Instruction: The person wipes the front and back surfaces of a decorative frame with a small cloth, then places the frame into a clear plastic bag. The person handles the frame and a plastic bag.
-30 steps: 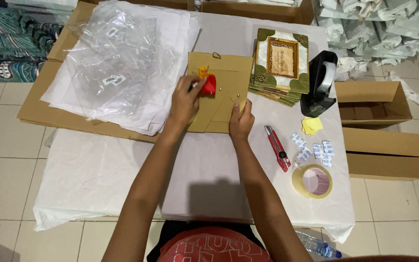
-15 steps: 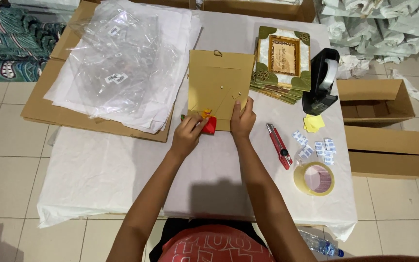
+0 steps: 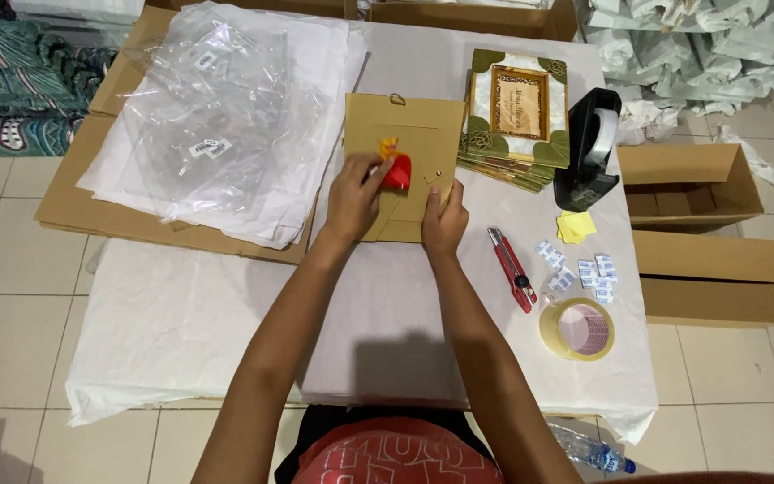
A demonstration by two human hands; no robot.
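White-covered counter (image 3: 387, 296) over pale floor tiles. At far left, folded teal patterned fabric (image 3: 11, 90), then a flat brown cardboard sheet (image 3: 73, 206) bearing white paper sheets (image 3: 315, 72) and a loose heap of clear plastic bags (image 3: 217, 116).

Near the middle, left hand (image 3: 354, 193) clamped on a small red tool (image 3: 397, 172), tip set on the tan cardboard-backed frame (image 3: 414, 125), just below a small orange piece (image 3: 389, 146). Half a second ago lower, at the near edge of the backing; now up on the backing itself, near its centre. Judged from that: working contact on the back of the frame, not a pause beside it.

Right hand (image 3: 445, 220) holding nothing, fingers spread and pressed flat on the lower right corner of the same backing, pinning it to the counter much as before. Frame face down, hanging loop at the far edge, in the same place throughout.

Touching its right edge, a stack of green-and-gold picture frames (image 3: 517, 103). Nearer, a red utility knife (image 3: 512, 269). Further right, a black tape dispenser (image 3: 589, 148), yellow sticky notes (image 3: 577, 226), small white-and-blue packets (image 3: 584, 269) and a roll of clear packing tape (image 3: 577, 329). Beyond the counter edge, open brown cardboard boxes (image 3: 692, 175).
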